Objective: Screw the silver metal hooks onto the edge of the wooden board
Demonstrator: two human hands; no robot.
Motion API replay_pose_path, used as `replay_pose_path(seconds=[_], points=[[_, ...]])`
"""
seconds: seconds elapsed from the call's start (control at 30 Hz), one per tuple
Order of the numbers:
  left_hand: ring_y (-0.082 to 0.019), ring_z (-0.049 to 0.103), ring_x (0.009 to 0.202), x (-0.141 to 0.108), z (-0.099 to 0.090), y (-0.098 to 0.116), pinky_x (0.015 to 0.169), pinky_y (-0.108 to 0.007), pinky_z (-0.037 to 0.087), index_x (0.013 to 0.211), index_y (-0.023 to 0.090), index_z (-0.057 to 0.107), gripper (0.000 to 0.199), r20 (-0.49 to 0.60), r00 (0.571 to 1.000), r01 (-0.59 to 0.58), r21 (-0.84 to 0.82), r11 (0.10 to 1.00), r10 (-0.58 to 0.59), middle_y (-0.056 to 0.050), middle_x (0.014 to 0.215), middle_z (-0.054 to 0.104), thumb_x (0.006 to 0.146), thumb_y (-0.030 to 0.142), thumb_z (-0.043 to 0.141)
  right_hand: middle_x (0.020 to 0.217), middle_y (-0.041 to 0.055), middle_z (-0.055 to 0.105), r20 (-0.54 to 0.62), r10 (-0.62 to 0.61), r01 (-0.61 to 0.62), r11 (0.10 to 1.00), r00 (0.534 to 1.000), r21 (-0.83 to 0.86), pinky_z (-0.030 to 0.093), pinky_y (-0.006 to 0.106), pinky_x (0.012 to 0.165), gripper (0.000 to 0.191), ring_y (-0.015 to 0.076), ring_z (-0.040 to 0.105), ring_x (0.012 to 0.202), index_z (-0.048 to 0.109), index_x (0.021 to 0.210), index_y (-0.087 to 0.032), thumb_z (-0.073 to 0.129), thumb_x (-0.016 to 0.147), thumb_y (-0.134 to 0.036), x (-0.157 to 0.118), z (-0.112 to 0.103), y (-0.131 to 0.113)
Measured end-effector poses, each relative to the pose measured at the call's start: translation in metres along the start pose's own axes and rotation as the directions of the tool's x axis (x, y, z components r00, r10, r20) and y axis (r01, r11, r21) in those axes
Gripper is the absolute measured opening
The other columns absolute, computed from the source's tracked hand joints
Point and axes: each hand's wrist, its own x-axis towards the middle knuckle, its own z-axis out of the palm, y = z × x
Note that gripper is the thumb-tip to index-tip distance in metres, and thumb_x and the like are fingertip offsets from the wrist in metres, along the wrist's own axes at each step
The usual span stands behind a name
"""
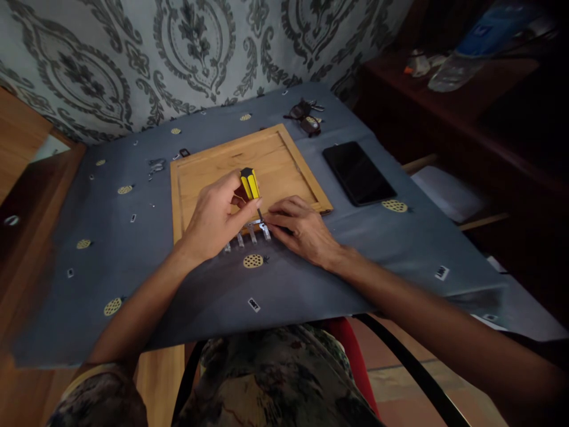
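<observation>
My left hand (214,213) is closed around the yellow-and-black handle of a screwdriver (250,184). The screwdriver stands nearly upright, its tip on a small shiny metal fitting (264,228) at the near edge of a framed wooden panel (207,163). From the right, my right hand (306,228) pinches at that same fitting with thumb and fingertips. A few similar clear or shiny clip-like pieces (240,239) stick out in a row along the panel's near edge, partly behind my left hand. The screw itself is too small to make out.
A black phone (359,173) lies right of the panel, with dark glasses (304,117) beyond it. Small metal pieces (156,167) sit left on the grey tablecloth (146,255). A plastic bottle (462,62) stands on the dark furniture at the far right.
</observation>
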Motion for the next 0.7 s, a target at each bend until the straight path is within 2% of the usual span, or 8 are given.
replay_pose_path(seconds=[0.17, 0.33, 0.43, 0.57, 0.7], points=[[-0.014, 0.069, 0.082, -0.0012, 0.0021, 0.0006, 0.069, -0.025, 0.056, 0.108, 0.019, 0.059, 0.019, -0.005, 1.0, 0.012, -0.021, 1.0, -0.012, -0.002, 0.092, 0.07, 0.09, 0.023, 0.064, 0.104, 0.0112, 0.071, 0.001, -0.005, 0.005, 1.0, 1.0, -0.009, 0.052, 0.046, 0.092, 0.03, 0.0281, 0.059, 0.103, 0.08, 0.106, -0.022, 0.05, 0.101, -0.028, -0.0003, -0.0001, -0.0004], [-0.012, 0.067, 0.078, -0.0003, 0.0044, 0.0016, 0.063, -0.021, 0.053, 0.098, 0.018, 0.062, 0.016, -0.016, 1.0, 0.006, -0.042, 0.999, -0.007, -0.002, 0.089, 0.069, 0.093, 0.032, 0.066, 0.102, 0.0126, 0.072, -0.02, -0.029, 0.029, 0.999, 0.999, -0.015, 0.053, 0.046, 0.09, 0.027, 0.0278, 0.059, 0.1, 0.08, 0.105, -0.02, 0.053, 0.1, -0.026, 0.0002, 0.0011, 0.0006], [-0.011, 0.066, 0.077, 0.0006, 0.0046, 0.0014, 0.062, -0.019, 0.052, 0.092, 0.017, 0.063, 0.015, -0.018, 1.0, -0.005, -0.053, 0.999, 0.005, -0.001, 0.086, 0.068, 0.091, 0.032, 0.068, 0.102, 0.0124, 0.072, -0.022, -0.049, 0.048, 0.998, 0.999, -0.043, 0.053, 0.044, 0.091, 0.028, 0.0271, 0.059, 0.1, 0.079, 0.105, -0.018, 0.053, 0.101, -0.025, 0.0, 0.0017, 0.0014], [-0.012, 0.066, 0.077, 0.0004, 0.0032, 0.0012, 0.064, -0.021, 0.053, 0.092, 0.018, 0.063, 0.014, -0.025, 1.0, 0.012, -0.045, 0.999, -0.013, -0.001, 0.087, 0.068, 0.09, 0.031, 0.068, 0.104, 0.0103, 0.072, -0.01, -0.033, 0.032, 0.998, 0.999, -0.047, 0.052, 0.043, 0.092, 0.028, 0.0266, 0.06, 0.101, 0.079, 0.106, -0.021, 0.052, 0.101, -0.027, -0.0007, 0.0019, 0.0019], [-0.015, 0.068, 0.082, 0.0002, 0.0005, 0.0016, 0.072, -0.027, 0.056, 0.099, 0.019, 0.06, 0.015, -0.013, 0.999, 0.042, -0.05, 0.998, -0.043, -0.002, 0.091, 0.069, 0.09, 0.029, 0.067, 0.103, 0.011, 0.072, -0.02, -0.025, 0.025, 1.0, 0.999, -0.014, 0.053, 0.045, 0.092, 0.028, 0.0275, 0.06, 0.102, 0.08, 0.107, -0.022, 0.053, 0.1, -0.026, -0.0009, 0.0019, 0.0016]])
